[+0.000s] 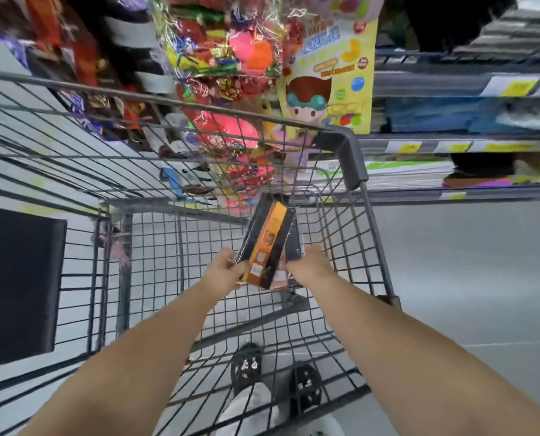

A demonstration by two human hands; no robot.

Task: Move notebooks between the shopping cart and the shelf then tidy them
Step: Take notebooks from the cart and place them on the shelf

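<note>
Gripping a small stack of notebooks [267, 243] at center frame inside the shopping cart [353, 158]: left hand [223, 269] and right hand [309, 265] both clasping its near end.

Both hands [223, 268] [309, 265] outstretched, gripping.

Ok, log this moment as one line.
stage: lifting from cart | left hand: gripping notebooks | right hand: gripping notebooks | shelf: ahead-right

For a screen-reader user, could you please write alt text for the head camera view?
Both hands, left and right, hold a small stack of notebooks inside a wire shopping cart. To the right stand store shelves with stacked notebooks and yellow price tags; snack bags hang ahead.
</note>
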